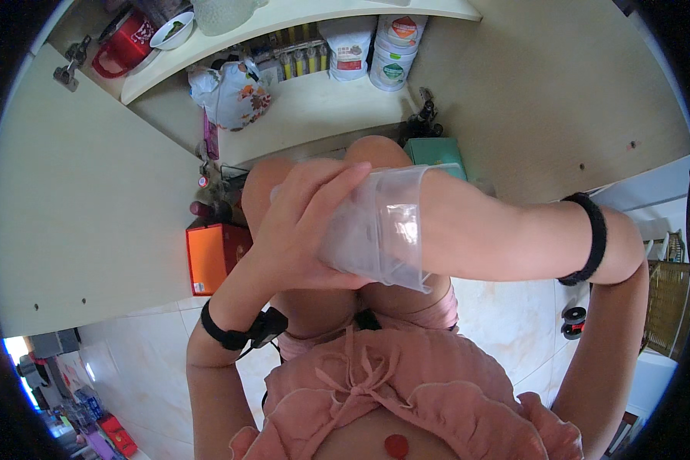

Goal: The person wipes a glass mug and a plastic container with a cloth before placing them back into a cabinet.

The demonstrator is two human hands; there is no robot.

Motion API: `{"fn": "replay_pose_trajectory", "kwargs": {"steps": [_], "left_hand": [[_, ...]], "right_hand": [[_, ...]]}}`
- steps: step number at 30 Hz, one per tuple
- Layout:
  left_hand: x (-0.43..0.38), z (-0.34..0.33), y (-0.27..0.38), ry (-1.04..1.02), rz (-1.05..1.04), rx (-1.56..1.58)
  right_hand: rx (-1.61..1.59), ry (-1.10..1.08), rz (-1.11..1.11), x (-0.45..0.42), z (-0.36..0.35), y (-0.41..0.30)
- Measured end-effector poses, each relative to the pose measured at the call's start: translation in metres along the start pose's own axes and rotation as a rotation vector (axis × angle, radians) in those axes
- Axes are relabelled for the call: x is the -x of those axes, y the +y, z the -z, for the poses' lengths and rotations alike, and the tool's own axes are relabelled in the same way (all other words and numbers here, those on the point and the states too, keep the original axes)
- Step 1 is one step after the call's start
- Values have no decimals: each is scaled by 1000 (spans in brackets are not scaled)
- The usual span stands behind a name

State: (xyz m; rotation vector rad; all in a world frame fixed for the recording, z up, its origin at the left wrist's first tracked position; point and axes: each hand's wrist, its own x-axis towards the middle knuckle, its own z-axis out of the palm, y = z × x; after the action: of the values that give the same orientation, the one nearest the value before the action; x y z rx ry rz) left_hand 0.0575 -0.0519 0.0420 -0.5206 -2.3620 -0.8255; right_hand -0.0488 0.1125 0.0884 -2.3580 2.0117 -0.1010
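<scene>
A clear plastic container [399, 230] lies on its side above my knees, its open end facing right. My left hand [305, 224] grips it from outside around its closed end, fingers spread over the wall. From the right, my right forearm [494, 230] reaches through the opening. The right hand is inside, blurred by the plastic, so its fingers cannot be made out. Something whitish [351, 241] shows through the container wall near my left fingers; what it is cannot be told.
Before me is an open cabinet with a left door [92, 190] and shelf [322, 106]. It holds a patterned plastic bag [238, 95], a white pouch [349, 49] and stacked white canisters [395, 54]. An orange box [210, 259] and green box [434, 150] stand below; a red mug [123, 43] sits above.
</scene>
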Motion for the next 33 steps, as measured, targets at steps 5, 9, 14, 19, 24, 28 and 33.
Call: {"fn": "replay_pose_trajectory", "kwargs": {"steps": [5, 9, 14, 19, 24, 28, 33], "left_hand": [[-2, -3, 3, 19, 2, -35], [-5, -1, 4, -5, 83, -2], [-10, 5, -4, -46, 184, 70], [-9, 13, -12, -53, 266, 115], [-7, 17, -15, 5, 285, 164], [-3, 11, -14, 4, 238, 105], [6, 10, -17, 45, 203, 110]], "right_hand": [[-427, 154, -38, -3, 4, 0], [-193, 7, -38, 4, 10, 6], [185, -72, 23, 6, 49, 7], [36, -7, -97, 9, 74, 16], [-57, 299, -451, 32, 109, 29], [82, 549, -443, 10, 125, 105], [140, 233, -601, -38, 147, 241]]}}
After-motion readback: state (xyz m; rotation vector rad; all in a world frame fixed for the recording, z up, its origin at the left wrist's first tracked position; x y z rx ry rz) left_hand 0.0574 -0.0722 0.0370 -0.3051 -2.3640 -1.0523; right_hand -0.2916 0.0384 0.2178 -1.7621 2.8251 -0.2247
